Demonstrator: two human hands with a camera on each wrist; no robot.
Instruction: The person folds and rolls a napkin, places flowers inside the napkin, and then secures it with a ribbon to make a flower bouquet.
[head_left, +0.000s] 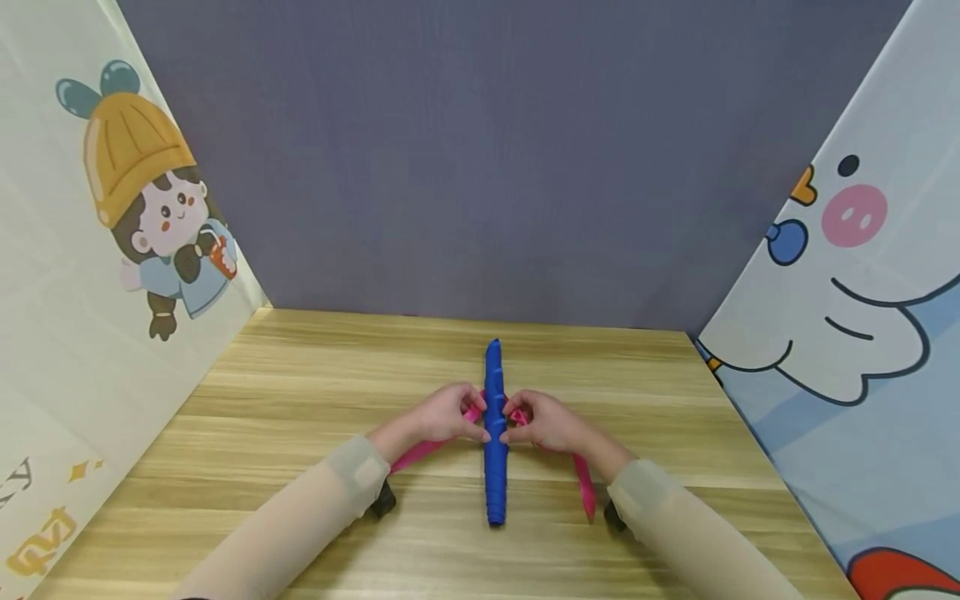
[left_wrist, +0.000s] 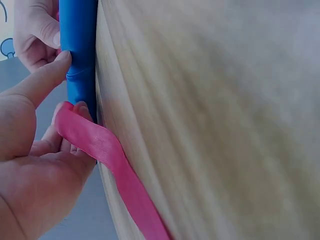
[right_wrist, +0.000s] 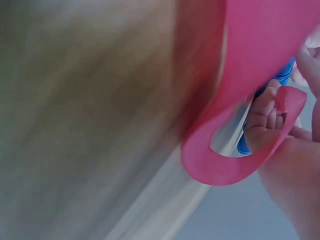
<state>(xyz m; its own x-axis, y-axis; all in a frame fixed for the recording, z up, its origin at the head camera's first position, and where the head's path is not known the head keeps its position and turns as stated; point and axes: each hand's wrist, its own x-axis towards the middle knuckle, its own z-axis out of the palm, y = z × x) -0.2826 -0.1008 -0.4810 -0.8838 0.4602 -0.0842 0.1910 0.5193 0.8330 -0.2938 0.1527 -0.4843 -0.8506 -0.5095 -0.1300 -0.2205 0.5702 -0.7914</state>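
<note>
A long blue roll (head_left: 495, 467), its wrapped material showing spiral edges, lies lengthwise on the table in the head view. My left hand (head_left: 448, 412) holds its left side, thumb and fingertips against it. From the opposite side my right hand (head_left: 551, 423) grips the roll at about the same height. A pink ribbon (head_left: 420, 454) runs out on both sides of the roll. In the left wrist view, that ribbon (left_wrist: 102, 142) passes over the left fingertips. The right wrist view shows the ribbon (right_wrist: 220, 170) in a loose loop beside the right hand (right_wrist: 287, 155); part of its fingers is hidden.
The wood-grain table (head_left: 337, 358) ends at a grey-purple back panel (head_left: 480, 167). Printed side panels stand at left (head_left: 60, 333) and right (head_left: 825, 333). A ribbon tail (head_left: 585, 492) hangs by the right forearm. Dark wrist devices (head_left: 384, 500) sit under the sleeves.
</note>
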